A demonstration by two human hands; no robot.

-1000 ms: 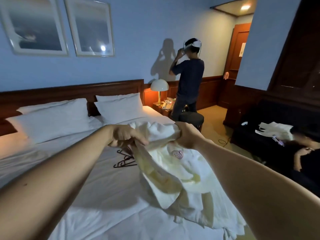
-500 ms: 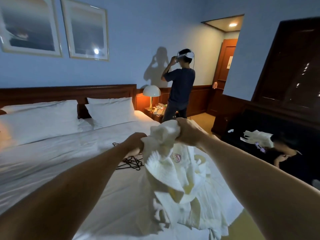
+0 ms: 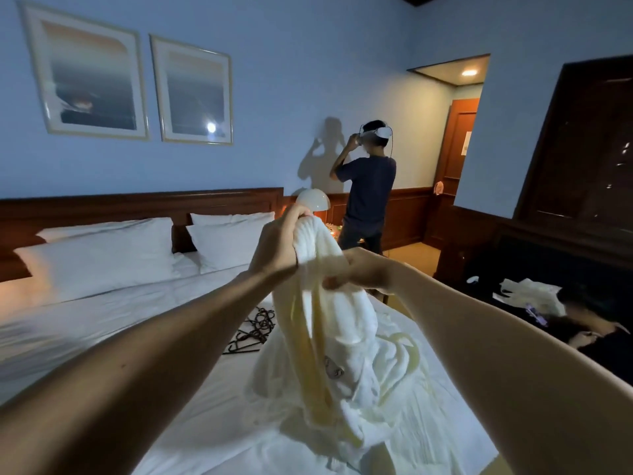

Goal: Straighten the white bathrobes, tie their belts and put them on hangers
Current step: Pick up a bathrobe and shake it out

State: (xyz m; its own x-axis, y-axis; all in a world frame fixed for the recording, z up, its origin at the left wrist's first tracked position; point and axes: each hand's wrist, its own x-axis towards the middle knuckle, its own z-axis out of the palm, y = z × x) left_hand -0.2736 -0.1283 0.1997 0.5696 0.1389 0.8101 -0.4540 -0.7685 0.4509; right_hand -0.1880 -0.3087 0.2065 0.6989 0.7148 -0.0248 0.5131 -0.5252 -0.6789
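Observation:
A crumpled white bathrobe (image 3: 346, 337) hangs from both my hands over the bed (image 3: 137, 323), its lower folds still lying on the sheet. My left hand (image 3: 279, 240) grips the top of the robe, raised high. A little lower and to the right, my right hand (image 3: 359, 272) pinches another fold of the same robe. A logo patch shows low on the cloth. Several black hangers (image 3: 253, 329) lie in a heap on the sheet, left of the robe. Which strip is the belt I cannot tell.
Pillows (image 3: 113, 252) rest against the dark headboard. A person (image 3: 368, 186) wearing a headset stands by the bedside lamp (image 3: 313, 200). At the right, a dark sofa holds white cloth (image 3: 529, 296) and another person (image 3: 589, 334). A doorway (image 3: 459, 142) lies beyond.
Both hands have lifted the robe higher off the bed. My left hand rose above my right and the robe now hangs down in long folds.

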